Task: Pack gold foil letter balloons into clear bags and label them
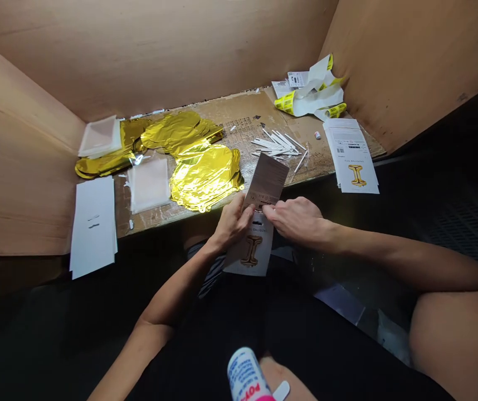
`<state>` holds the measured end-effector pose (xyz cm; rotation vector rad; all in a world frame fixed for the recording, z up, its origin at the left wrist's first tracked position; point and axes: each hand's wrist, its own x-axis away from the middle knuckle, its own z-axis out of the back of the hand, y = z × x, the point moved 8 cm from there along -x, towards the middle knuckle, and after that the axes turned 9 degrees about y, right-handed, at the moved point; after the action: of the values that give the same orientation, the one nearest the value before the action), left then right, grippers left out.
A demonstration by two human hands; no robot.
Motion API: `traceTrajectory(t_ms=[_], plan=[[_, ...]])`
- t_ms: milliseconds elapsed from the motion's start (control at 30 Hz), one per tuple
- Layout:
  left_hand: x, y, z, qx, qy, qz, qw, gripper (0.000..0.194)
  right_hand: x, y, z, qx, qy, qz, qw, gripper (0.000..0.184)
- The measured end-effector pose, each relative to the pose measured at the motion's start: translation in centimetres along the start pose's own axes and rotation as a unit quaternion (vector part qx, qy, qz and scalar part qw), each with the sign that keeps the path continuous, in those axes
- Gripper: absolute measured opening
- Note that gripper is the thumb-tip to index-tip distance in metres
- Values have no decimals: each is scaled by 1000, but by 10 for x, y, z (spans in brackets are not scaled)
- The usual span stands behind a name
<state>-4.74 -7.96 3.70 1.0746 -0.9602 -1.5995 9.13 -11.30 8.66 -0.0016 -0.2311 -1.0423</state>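
Counter (243,114) is a cardboard-topped board, scuffed and taped, boxed in by cardboard walls: back wall (138,55), left wall (13,167), right wall (410,61). Below its front edge everything drops into dark; can't make out the floor.

On the counter, left to right: gold foil balloons (203,175) in flat heaps, plastic sleeves (149,184) on and beside them, white sticks (276,146) in a loose pile, yellow-and-white paper scraps (310,89) in the back right corner. A tiny roll (317,135) sits near the scraps; can't tell what it is. Finished card (351,156) with a gold "I" lies at the right end, hanging over the front edge. White sheets (92,225) are stacked at the left end, also overhanging.

Pack (250,250) is off the counter, held up in front of the person's lap: gold "I" on the white lower part, dull brown printed panel (266,181) above. Can't tell if that's one piece or two.

Left hand (233,223) grips the pack from the left side. Right hand (293,220) has its fingertips on the pack near the panel's base; thumb hidden, so can't confirm a firm pinch.

Spray can (245,376) is cut off at the bottom of frame, label only partly legible. Knee (460,345) fills the lower right.
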Motion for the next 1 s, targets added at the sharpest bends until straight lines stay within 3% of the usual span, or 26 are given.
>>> traceTrajectory(t_ms=[100,167,267,333,433,533,600,633,667,733,800,900,1000], plan=[[1,-10,14,60,19,32,997,20,8,22,18,-15,19,10,1000,27],[3,-15,25,139,36,67,987,26,16,45,34,-54,77,-23,995,30],[8,-18,37,287,65,124,948,36,24,72,44,-235,190,-89,949,45],[9,-17,40,373,75,155,912,43,18,73,31,-411,225,-98,878,50],[10,-18,39,487,58,199,848,48,-13,52,-4,-651,227,-112,715,49],[25,-23,29,588,5,271,762,33,-62,8,-24,-797,182,-104,566,56],[40,-23,27,634,-12,294,715,23,-96,-29,-22,-845,118,-65,517,63],[47,-22,28,641,-20,297,707,21,-109,-44,-18,-857,92,-50,504,61],[54,-22,33,634,-27,294,715,23,-120,-55,-14,-863,76,-43,497,58],[67,-25,53,572,-30,285,769,33,-137,-69,-5,-861,69,-41,502,51],[81,-32,91,504,5,263,823,53,-151,-78,1,-852,67,-44,518,48],[116,-51,167,439,148,228,856,84,-180,-93,11,-839,83,-36,536,51],[159,-62,230,273,264,215,900,79,-226,-133,25,-832,57,-3,552,56]])
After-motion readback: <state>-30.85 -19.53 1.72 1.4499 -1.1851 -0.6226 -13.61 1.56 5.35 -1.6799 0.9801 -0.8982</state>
